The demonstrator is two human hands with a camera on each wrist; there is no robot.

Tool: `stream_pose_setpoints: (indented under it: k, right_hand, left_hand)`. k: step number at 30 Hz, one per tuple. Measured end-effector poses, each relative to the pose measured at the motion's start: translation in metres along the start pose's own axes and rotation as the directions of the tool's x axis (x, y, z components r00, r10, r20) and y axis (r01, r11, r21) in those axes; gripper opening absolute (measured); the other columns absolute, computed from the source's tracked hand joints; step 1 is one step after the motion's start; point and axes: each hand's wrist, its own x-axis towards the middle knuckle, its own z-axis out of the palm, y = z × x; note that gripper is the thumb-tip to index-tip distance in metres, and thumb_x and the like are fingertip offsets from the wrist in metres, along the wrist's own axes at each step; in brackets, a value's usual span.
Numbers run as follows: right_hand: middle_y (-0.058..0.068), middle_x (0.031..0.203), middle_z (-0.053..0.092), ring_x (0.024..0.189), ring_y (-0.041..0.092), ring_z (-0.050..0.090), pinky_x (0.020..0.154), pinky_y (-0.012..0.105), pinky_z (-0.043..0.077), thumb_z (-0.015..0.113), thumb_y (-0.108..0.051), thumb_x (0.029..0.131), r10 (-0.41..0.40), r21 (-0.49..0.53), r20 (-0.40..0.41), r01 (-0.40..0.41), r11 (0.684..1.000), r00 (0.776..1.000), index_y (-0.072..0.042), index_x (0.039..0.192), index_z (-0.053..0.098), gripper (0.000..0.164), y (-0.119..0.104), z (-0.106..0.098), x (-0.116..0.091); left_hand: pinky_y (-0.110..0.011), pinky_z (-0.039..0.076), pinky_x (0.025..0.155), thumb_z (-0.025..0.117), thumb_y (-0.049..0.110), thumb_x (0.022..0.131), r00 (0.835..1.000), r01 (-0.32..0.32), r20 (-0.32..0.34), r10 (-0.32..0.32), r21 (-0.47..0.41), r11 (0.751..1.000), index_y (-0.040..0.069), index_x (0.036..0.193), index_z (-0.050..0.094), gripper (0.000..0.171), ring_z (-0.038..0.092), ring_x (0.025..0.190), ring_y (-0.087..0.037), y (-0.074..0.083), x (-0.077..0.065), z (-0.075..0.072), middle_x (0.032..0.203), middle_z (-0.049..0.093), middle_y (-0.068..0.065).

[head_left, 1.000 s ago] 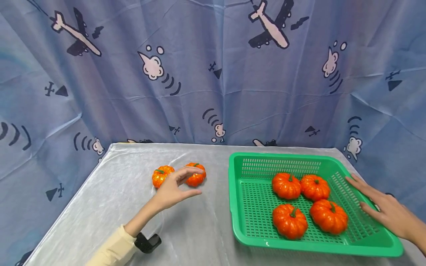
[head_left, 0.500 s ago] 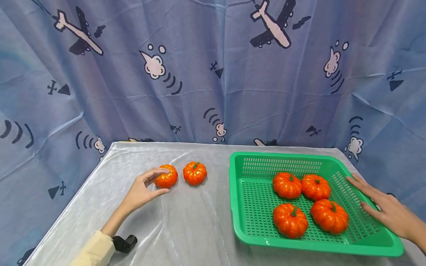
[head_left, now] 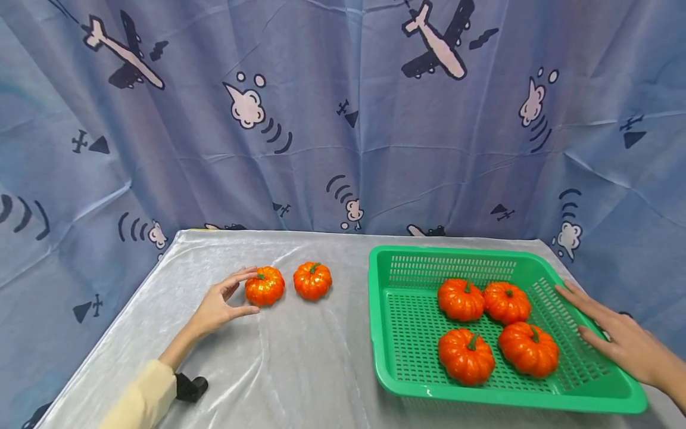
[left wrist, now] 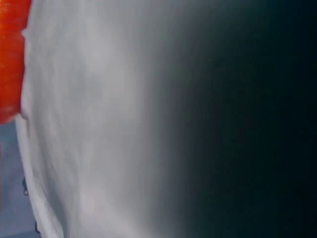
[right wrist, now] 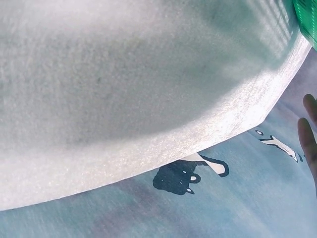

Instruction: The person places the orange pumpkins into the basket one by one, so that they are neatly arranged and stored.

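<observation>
Tabletop (head_left: 337, 351) gap, pumpkin (head_left: 313, 282) to basket rim (head_left: 377, 333)

Head view: high, facing forward-down; wrist views: close; head, right wrist share basket (head_left: 411, 333).

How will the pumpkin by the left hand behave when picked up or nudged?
The pumpkin is probably slippery, given its glossy skin. Squat and ribbed, it would likely rock or slide rather than roll far. The short green stem may make a poor handle.
</observation>
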Motion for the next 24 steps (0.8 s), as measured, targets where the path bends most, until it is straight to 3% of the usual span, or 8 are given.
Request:
stream_pose_setpoints:
  k: [5, 10, 15, 20, 24]
  right_hand:
    - [-0.002, 0.149, 0.001, 0.088, 0.058, 0.049, 0.058, 0.067, 0.035, 0.052, -0.020, 0.090, 0.004, 0.004, 0.015, -0.004, 1.000, 1.000, -0.016, 0.144, 0.019, 0.064, 0.001, -0.001, 0.001]
    - [0.002, 0.149, 0.003, 0.084, 0.056, 0.051, 0.057, 0.067, 0.036, 0.052, -0.020, 0.090, 0.006, 0.001, 0.018, -0.006, 1.000, 1.000, -0.015, 0.144, 0.019, 0.064, 0.001, -0.002, 0.002]
    - [0.000, 0.149, 0.002, 0.091, 0.059, 0.046, 0.060, 0.068, 0.033, 0.052, -0.020, 0.090, 0.015, 0.007, 0.022, -0.016, 1.000, 1.000, -0.016, 0.144, 0.019, 0.063, 0.001, -0.002, 0.000]
    - [-0.002, 0.149, 0.002, 0.094, 0.060, 0.044, 0.062, 0.069, 0.031, 0.051, -0.020, 0.090, 0.022, 0.010, 0.019, -0.022, 1.000, 1.000, -0.017, 0.144, 0.019, 0.062, 0.000, -0.002, 0.001]
    - [-0.008, 0.148, -0.001, 0.102, 0.062, 0.036, 0.068, 0.070, 0.025, 0.049, -0.019, 0.092, 0.046, 0.048, 0.029, -0.048, 0.998, 0.999, -0.019, 0.144, 0.018, 0.060, -0.001, -0.001, 0.000]
  left_hand:
    - [-0.054, 0.028, 0.098, 0.082, 0.011, 0.062, 0.998, -0.013, 0.065, 0.008, 0.073, 0.997, 0.003, 0.118, 0.055, 0.063, 0.033, 0.124, -0.033, -0.016, 0.009, -0.001, 0.134, 0.039, -0.015]
    - [-0.050, 0.037, 0.093, 0.084, 0.016, 0.058, 0.998, -0.021, 0.060, 0.015, 0.105, 0.994, 0.009, 0.116, 0.055, 0.066, 0.040, 0.116, -0.026, -0.033, 0.027, -0.003, 0.123, 0.045, -0.008]
    - [-0.043, 0.044, 0.085, 0.086, 0.019, 0.056, 0.996, -0.032, 0.093, 0.018, 0.152, 0.988, 0.008, 0.123, 0.048, 0.077, 0.046, 0.106, -0.025, -0.036, 0.045, -0.005, 0.117, 0.049, -0.010]
    - [-0.042, 0.039, 0.082, 0.087, 0.025, 0.054, 0.992, 0.071, 0.081, -0.093, 0.246, 0.967, 0.014, 0.118, 0.054, 0.072, 0.038, 0.104, -0.027, -0.037, 0.057, -0.002, 0.117, 0.046, -0.008]
    - [-0.045, 0.039, 0.088, 0.085, 0.015, 0.057, 0.975, 0.162, 0.139, -0.174, 0.098, 0.982, 0.010, 0.116, 0.049, 0.069, 0.039, 0.110, -0.032, -0.039, 0.062, 0.005, 0.127, 0.041, -0.012]
